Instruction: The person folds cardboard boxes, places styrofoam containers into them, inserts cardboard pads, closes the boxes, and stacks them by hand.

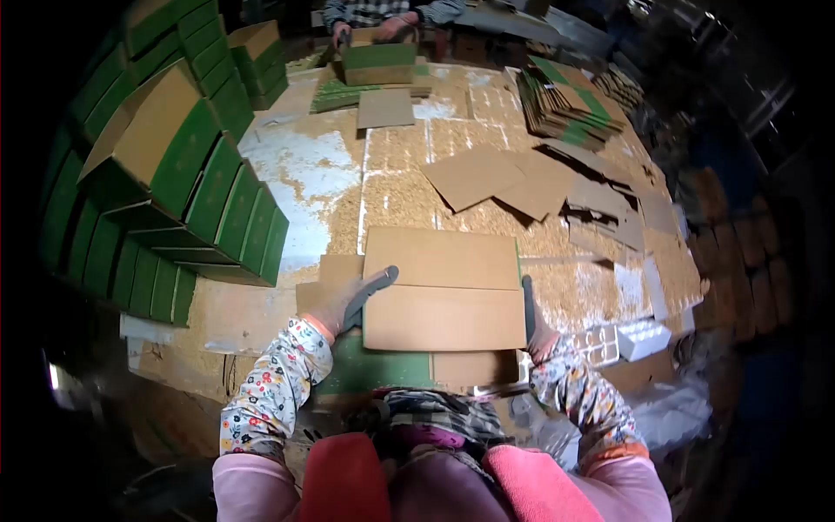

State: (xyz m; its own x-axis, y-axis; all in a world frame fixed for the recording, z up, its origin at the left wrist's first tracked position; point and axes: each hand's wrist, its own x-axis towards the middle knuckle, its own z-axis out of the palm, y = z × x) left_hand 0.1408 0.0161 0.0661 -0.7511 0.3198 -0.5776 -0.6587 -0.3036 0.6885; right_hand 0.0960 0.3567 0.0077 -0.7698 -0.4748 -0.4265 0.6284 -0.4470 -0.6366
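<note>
A brown cardboard box (442, 318) sits in front of me at the near edge of the table, its two top flaps folded together along a middle seam. My left hand (358, 300), in a grey-coated glove, grips its left side with the thumb on top. On the right side, my right hand (537, 324) presses against the box wall, also gloved, its fingers partly hidden. Under and in front of the box lies green cardboard (374, 367), with a brown piece (474, 369) to its right.
Green boxes (196, 165) are stacked high at the left. Loose cardboard sheets (474, 174) and folded green cartons (570, 104) lie right of centre. A white egg-tray-like piece (644, 339) is at the right. Across the table, a person's hands (396, 26) hold another green box (380, 63).
</note>
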